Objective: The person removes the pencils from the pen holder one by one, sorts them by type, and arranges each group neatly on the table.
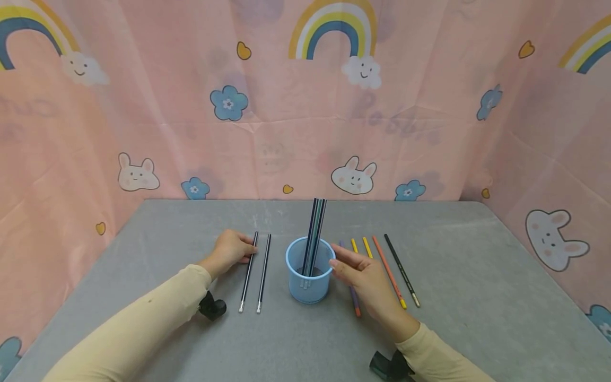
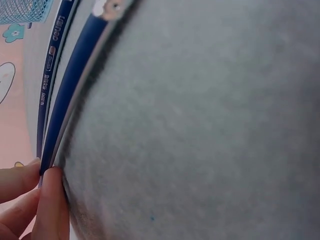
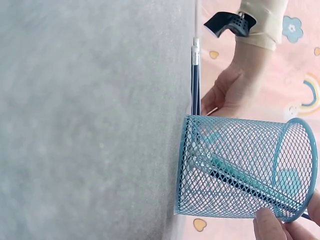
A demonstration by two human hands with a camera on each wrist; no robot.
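Observation:
My left hand [image 1: 230, 248] pinches a dark blue pencil [image 1: 246, 284] near its far end, thumb and fingers on either side of the shaft. Beside it, to the right, a second dark blue pencil [image 1: 264, 273] lies on the grey table. A light blue mesh pen cup [image 1: 307, 293] stands upright in the middle, and several dark and green pencils [image 1: 314, 228] lean inside it. My right hand [image 1: 374, 289] holds the cup's rim at its right side with thumb and fingers. In the right wrist view the cup [image 3: 235, 165] appears sideways, its base against the table.
Right of the cup lie a purple pencil [image 1: 355, 303], yellow pencils [image 1: 367, 246] partly behind my right hand, an orange pencil [image 1: 389, 271] and a black pencil [image 1: 402, 270]. A pink patterned curtain [image 1: 286, 138] hangs behind the grey table [image 1: 477, 297].

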